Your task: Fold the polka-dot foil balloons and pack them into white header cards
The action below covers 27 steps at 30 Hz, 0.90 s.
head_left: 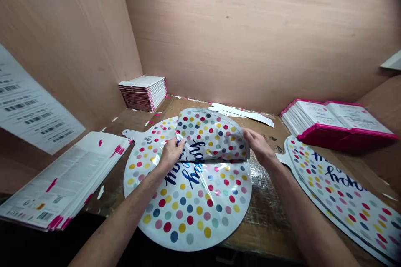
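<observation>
A round, flat foil balloon (188,221) with colourful dots and dark blue lettering lies in front of me, its tail pointing left. On its upper half sits a folded layer of the same dotted foil (213,129), its crease running roughly level across the middle. My left hand (171,153) pinches the left end of this folded foil. At the opposite end, my right hand (257,144) has its fingers closed on the foil's right edge. Whether the fold belongs to the lower balloon or a separate one, I cannot tell.
More flat dotted balloons (344,200) lie stacked at right, below pink-edged white packs (338,121). Printed white sleeves (65,175) are piled at left. A card stack (144,91) fills the back left corner, near white paper strips (244,114). A barcode sheet (31,104) hangs left.
</observation>
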Each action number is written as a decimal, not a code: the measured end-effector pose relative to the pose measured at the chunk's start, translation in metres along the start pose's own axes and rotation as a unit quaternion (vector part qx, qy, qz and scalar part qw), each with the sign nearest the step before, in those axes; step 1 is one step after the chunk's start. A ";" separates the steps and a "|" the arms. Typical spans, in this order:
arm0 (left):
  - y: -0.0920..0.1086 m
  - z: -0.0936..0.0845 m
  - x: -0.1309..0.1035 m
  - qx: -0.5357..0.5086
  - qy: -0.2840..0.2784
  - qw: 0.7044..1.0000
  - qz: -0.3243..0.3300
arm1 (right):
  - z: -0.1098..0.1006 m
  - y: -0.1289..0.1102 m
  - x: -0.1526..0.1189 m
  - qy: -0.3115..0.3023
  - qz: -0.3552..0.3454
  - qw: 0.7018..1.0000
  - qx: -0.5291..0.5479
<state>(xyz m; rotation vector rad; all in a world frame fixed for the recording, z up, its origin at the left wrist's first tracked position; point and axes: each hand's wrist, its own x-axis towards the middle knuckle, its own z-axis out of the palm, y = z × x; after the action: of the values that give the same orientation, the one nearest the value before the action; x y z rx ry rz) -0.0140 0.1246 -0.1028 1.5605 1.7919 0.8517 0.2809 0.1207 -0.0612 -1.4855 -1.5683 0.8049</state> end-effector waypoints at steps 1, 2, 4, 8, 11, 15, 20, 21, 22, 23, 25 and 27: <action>0.001 0.001 0.002 0.016 0.003 1.000 -0.001 | 0.000 0.015 -0.015 0.009 0.016 1.000 0.020; 0.002 0.003 0.004 0.034 0.007 0.999 -0.001 | 0.001 0.028 -0.028 0.027 0.030 0.999 0.004; 0.005 0.006 0.008 0.076 0.017 0.997 0.000 | 0.005 0.046 -0.041 0.074 0.053 0.992 -0.089; 0.016 0.014 0.011 0.152 0.033 0.988 -0.012 | 0.013 0.055 -0.038 0.123 0.092 0.958 -0.242; 0.028 0.017 0.006 0.194 0.037 0.980 -0.015 | 0.016 0.053 -0.034 0.135 0.074 0.942 -0.297; 0.046 0.019 -0.001 0.238 0.075 0.967 0.058 | 0.018 0.055 -0.036 0.130 0.063 0.937 -0.317; 0.062 0.037 0.005 0.335 0.083 0.919 0.192 | 0.015 0.057 -0.035 0.138 0.068 0.943 -0.296; 0.063 0.041 0.007 0.350 0.084 0.912 0.197 | 0.014 0.057 -0.035 0.138 0.065 0.944 -0.294; 0.062 0.045 0.009 0.359 0.080 0.907 0.205 | 0.014 0.057 -0.035 0.138 0.062 0.945 -0.291; 0.061 0.049 0.012 0.363 0.069 0.903 0.217 | 0.013 0.057 -0.035 0.138 0.059 0.946 -0.288; 0.055 0.056 0.016 0.361 0.029 0.902 0.235 | 0.012 0.058 -0.034 0.137 0.054 0.948 -0.283; 0.048 0.061 0.022 0.354 -0.015 0.905 0.237 | 0.011 0.059 -0.034 0.135 0.055 0.949 -0.281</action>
<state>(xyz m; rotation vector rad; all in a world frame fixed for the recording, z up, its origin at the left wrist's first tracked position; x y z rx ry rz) 0.0606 0.1556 -0.1027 2.5297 1.8279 0.3592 0.2983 0.0940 -0.1223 -2.0050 -1.5840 0.1893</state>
